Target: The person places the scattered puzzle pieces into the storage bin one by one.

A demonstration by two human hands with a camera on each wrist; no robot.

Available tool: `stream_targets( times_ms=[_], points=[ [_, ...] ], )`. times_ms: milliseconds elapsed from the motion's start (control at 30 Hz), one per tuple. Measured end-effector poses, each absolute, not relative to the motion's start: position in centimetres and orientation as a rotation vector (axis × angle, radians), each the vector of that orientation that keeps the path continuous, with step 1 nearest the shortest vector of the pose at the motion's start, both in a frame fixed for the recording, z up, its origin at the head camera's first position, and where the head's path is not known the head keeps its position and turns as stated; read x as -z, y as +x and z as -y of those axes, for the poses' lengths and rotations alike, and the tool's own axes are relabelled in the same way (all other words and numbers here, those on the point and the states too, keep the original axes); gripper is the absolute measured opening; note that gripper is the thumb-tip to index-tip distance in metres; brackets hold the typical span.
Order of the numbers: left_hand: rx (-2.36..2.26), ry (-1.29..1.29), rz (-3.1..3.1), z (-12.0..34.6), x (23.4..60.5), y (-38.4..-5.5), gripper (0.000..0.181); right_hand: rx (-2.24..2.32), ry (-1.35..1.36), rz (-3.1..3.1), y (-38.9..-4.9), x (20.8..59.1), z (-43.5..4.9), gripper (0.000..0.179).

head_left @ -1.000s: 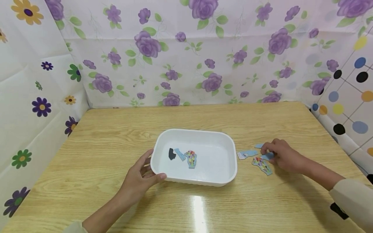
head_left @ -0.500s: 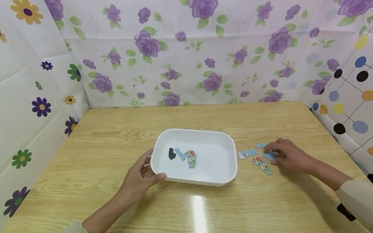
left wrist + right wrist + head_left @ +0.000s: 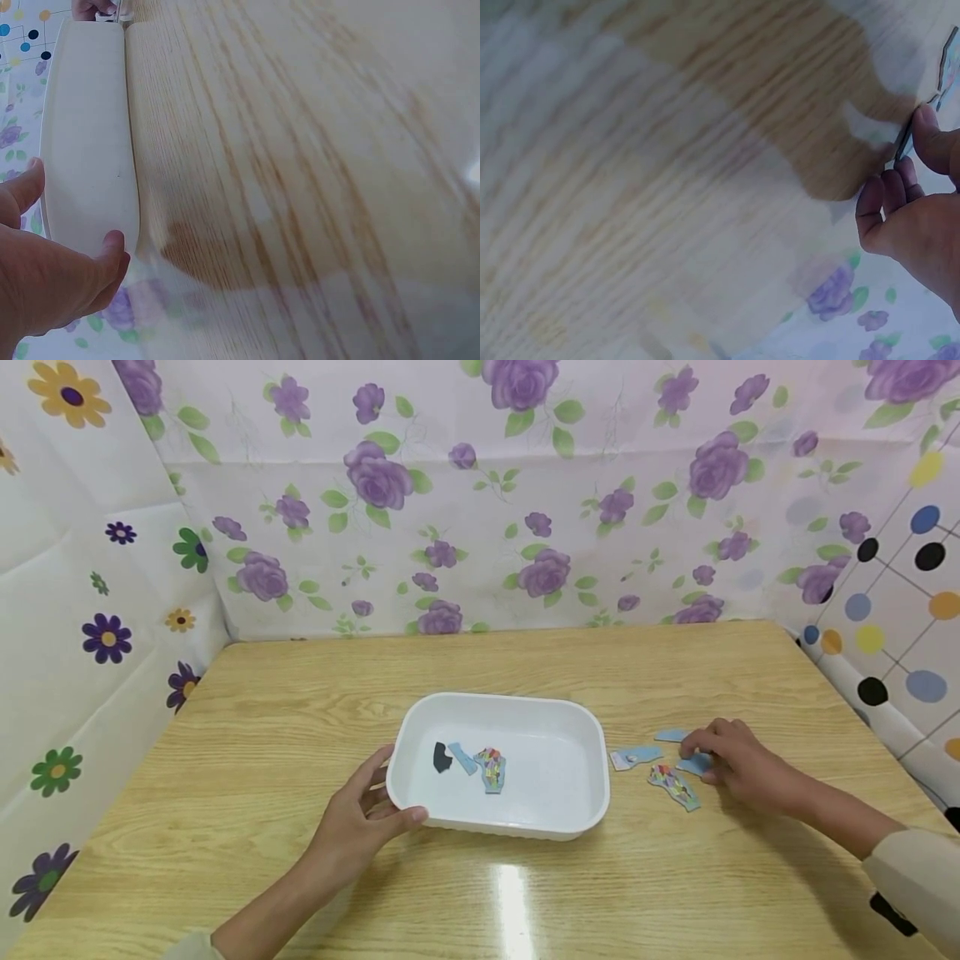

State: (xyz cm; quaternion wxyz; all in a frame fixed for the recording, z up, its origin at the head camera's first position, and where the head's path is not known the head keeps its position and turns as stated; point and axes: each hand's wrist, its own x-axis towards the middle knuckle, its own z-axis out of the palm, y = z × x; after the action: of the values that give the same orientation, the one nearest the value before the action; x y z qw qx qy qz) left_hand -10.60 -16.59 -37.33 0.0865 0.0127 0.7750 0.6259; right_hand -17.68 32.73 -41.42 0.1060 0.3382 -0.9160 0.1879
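My left hand (image 3: 360,818) grips the left end of a white plastic tray (image 3: 555,777), thumb at its front rim. In the left wrist view that thumb (image 3: 112,244) presses near the tray's lower edge. Inside the tray lie a black puzzle piece (image 3: 442,757), a narrow blue piece (image 3: 463,758) and a multicoloured piece (image 3: 491,770). To the right of the tray, my right hand (image 3: 738,768) pinches a light blue puzzle piece (image 3: 695,765) close over the table, fingers partly covering it. The right wrist view shows this piece (image 3: 904,139) edge-on between thumb and fingers.
Around the right hand lie more puzzle pieces: a multicoloured one (image 3: 675,787), a light blue one with a pale end (image 3: 636,757) and a small blue one (image 3: 670,735). The wooden table (image 3: 300,735) meets a floral sheet (image 3: 465,543) behind.
My right hand has shifted slightly to the right with the light blue puzzle piece, uncovering more of the small blue piece behind. The left hand and the tray keep their place.
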Motion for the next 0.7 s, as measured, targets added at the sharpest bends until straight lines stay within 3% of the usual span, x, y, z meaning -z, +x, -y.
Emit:
stream_targets(
  times_ms=[400, 700],
  points=[
    [-1.873, 0.044, -2.296, 16.7, 37.3, -10.6, 0.093, -0.728, 0.833, 2.801, -17.3, 40.7, -32.7, 0.033],
    [-1.881, 0.053, -2.304, 16.5, 37.2, -10.6, 0.090, -0.803, 0.798, 2.866, -17.7, 37.6, -32.7, 0.033]
  ],
)
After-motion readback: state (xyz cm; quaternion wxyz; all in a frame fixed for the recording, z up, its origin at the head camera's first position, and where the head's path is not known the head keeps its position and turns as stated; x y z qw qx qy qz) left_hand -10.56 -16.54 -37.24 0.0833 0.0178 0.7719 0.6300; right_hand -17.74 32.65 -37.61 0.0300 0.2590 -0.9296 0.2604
